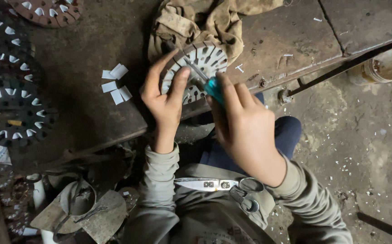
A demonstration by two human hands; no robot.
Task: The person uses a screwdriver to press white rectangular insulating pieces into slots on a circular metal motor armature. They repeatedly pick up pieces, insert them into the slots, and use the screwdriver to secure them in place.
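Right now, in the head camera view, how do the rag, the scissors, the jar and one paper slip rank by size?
1. rag
2. scissors, though nearer the camera, so unsure
3. jar
4. paper slip

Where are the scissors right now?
In the head view the scissors lie across the person's lap, bottom centre, just below the right hand and its sleeve, blades pointing toward the left arm.

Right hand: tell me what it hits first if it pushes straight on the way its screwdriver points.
Likely the slotted stator core: the right hand aims the screwdriver up-left onto it.
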